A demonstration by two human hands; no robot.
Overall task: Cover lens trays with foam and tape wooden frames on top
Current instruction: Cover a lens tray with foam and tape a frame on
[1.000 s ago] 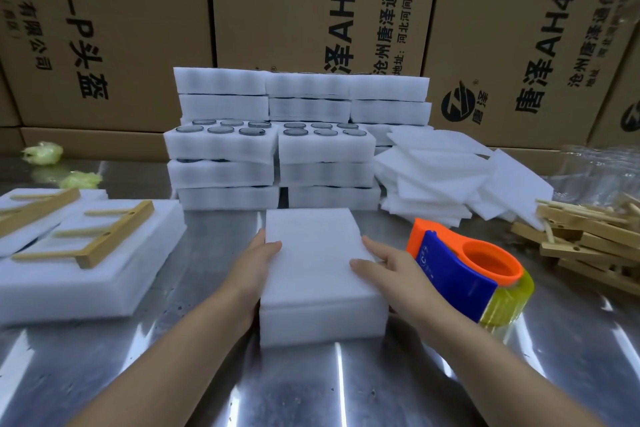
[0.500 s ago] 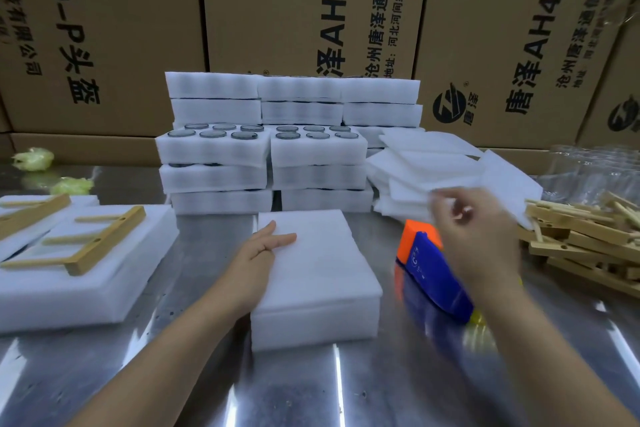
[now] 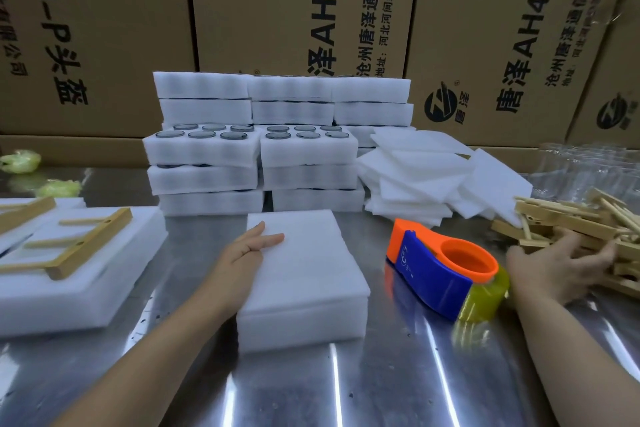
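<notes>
while my left grip [image 3: 249,250] lies flat, fingers straight, on the covered tray [image 3: 311,288], my right grip [image 3: 557,263] touches the frames [image 3: 561,215] right of the tape [image 3: 433,274]; whether it holds one i cannot tell.

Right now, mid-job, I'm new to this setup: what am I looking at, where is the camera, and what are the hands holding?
No machine here: a person works with bare hands, filmed by one camera on their head, looking down at a metal table. The left hand lies flat on a foam-covered tray in front. The right hand reaches into a pile of wooden frames; blur hides whether it grips one. Between them lies a tape dispenser. Behind stand stacked lens trays and loose foam sheets; at the left, a second tray with a frame on top.
</notes>
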